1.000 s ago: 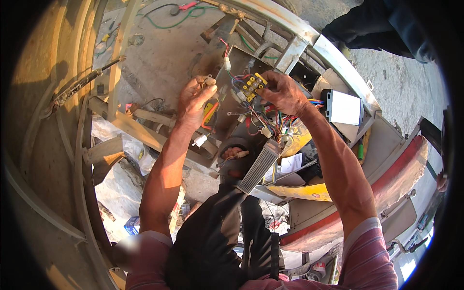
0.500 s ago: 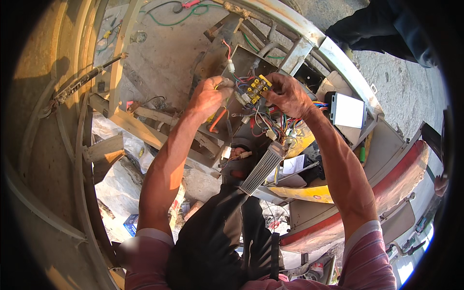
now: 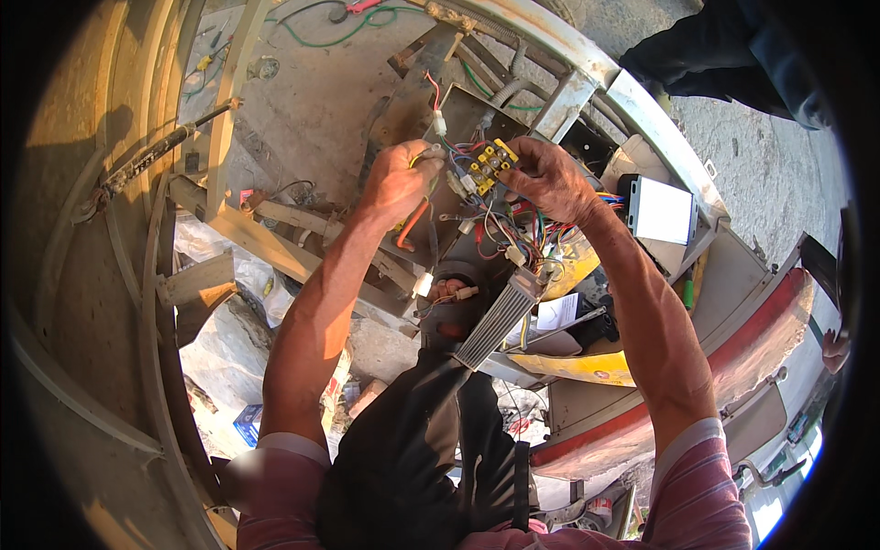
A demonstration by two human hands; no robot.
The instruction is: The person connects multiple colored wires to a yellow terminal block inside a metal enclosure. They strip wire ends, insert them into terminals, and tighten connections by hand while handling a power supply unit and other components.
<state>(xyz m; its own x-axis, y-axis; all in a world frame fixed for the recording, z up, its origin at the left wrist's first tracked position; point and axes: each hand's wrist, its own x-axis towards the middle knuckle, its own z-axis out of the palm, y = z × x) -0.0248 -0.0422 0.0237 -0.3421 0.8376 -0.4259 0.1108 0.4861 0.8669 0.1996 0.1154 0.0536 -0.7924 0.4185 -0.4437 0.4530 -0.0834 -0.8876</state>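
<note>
Between the thumb and fingers of my right hand (image 3: 553,180) is a yellow terminal block (image 3: 491,166) with metal screw contacts, held at its right end. My left hand (image 3: 401,186) is closed in a pinch on a wire with a ring terminal (image 3: 434,149), whose tip points toward the block but stays apart from it. The wire's yellow-green length passes under the fingers. White plug connectors (image 3: 439,122) and a bundle of coloured wires (image 3: 504,229) hang around the block. Below lies a ribbed metal box (image 3: 500,321), wired at its upper end.
A white-topped control box (image 3: 659,210) sits to the right of my forearm. Pale metal frame bars (image 3: 570,105) curve around the work area. A thick orange cable (image 3: 414,226) runs below my left hand. At the upper right stands another person's dark-clothed leg (image 3: 706,55).
My left hand has shifted slightly, and the ring terminal at its fingertips now shows more clearly. The terminal block has tilted and moved a little to the right in my right hand.
</note>
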